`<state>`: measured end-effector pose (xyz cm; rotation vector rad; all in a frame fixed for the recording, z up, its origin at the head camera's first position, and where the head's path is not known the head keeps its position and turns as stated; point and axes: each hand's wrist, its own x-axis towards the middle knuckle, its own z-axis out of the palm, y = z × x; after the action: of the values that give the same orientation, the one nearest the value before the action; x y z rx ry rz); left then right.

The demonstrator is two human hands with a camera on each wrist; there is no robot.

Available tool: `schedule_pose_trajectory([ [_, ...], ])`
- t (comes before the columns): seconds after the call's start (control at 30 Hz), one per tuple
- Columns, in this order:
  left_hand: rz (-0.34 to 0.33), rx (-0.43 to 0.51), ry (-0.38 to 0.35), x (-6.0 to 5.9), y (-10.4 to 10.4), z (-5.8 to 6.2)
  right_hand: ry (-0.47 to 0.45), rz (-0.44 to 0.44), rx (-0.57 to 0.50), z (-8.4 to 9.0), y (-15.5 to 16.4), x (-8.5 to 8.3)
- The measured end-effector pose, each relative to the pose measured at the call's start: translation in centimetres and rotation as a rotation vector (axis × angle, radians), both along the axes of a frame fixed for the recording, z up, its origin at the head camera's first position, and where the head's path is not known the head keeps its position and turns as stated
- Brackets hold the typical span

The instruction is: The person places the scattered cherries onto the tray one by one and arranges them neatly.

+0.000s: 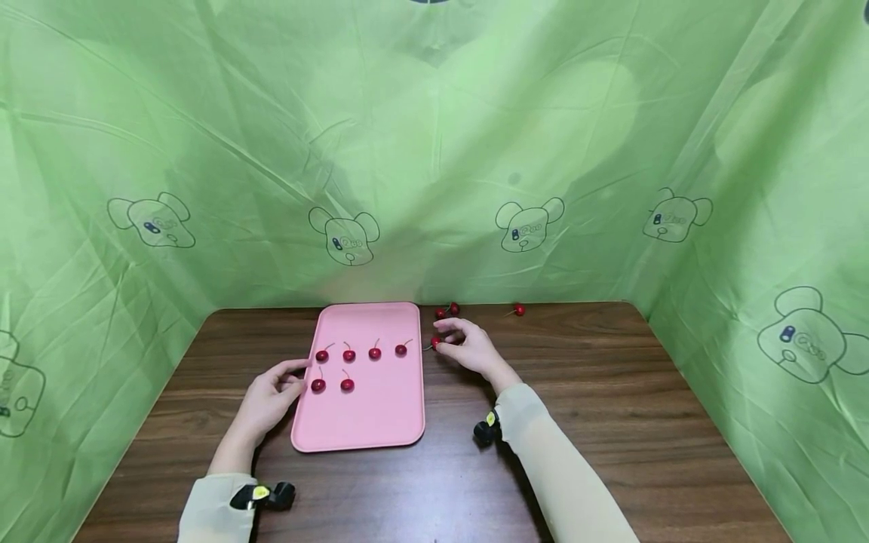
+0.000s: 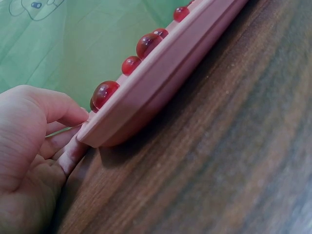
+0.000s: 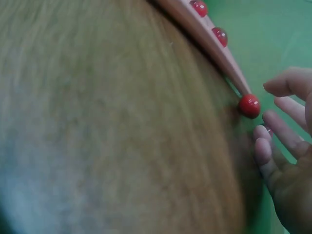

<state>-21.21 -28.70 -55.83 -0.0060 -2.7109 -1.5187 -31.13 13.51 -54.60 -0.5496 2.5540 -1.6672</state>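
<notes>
A pink tray [image 1: 370, 422] lies flat on the brown table with several red cherries [image 1: 348, 354] in two rows on it. My left hand [image 1: 297, 375] holds the tray's left edge. In the left wrist view the thumb [image 2: 63, 108] lies over the rim and the fingers [image 2: 70, 152] press against its side, beside a cherry [image 2: 104, 92]. My right hand [image 1: 446, 336] is just right of the tray with its fingers spread and relaxed. A loose cherry [image 1: 435, 341] lies on the table at its fingertips. In the right wrist view that cherry [image 3: 249, 105] sits apart from the fingers [image 3: 280, 134].
More cherries lie on the table behind the right hand: a pair [image 1: 448, 309] by the tray's far right corner and one [image 1: 519, 309] further right. Green cloth [image 1: 434, 151] walls the table on three sides. Bare tabletop [image 1: 611, 392] spreads to the right.
</notes>
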Motion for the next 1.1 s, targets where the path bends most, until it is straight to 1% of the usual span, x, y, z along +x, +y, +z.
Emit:
schedule_pose_trajectory([
  [0.23, -0.003, 0.012, 0.006, 0.0, -0.1, 0.0, -0.07, 0.065, 0.006, -0.1, 0.2, 0.0],
  [0.37, -0.004, 0.008, 0.004, -0.1, -0.1, -0.1, -0.09, 0.089, 0.013, -0.3, 0.2, -0.1],
  [0.53, 0.0, 0.0, 0.002, 0.0, -0.1, -0.1, -0.074, 0.079, 0.004, -0.7, 0.2, -0.2],
  [0.77, 0.005, 0.002, -0.001, 0.0, 0.0, 0.0, -0.049, 0.072, 0.037, -1.1, 0.3, -0.3],
  [0.97, -0.001, -0.001, 0.001, 0.0, 0.0, 0.0, -0.023, 0.063, 0.041, -1.4, 0.4, -0.4],
  [1.1, 0.0, 0.003, 0.002, 0.0, 0.0, -0.1, -0.033, 0.063, 0.035, -1.4, 0.3, -0.4],
])
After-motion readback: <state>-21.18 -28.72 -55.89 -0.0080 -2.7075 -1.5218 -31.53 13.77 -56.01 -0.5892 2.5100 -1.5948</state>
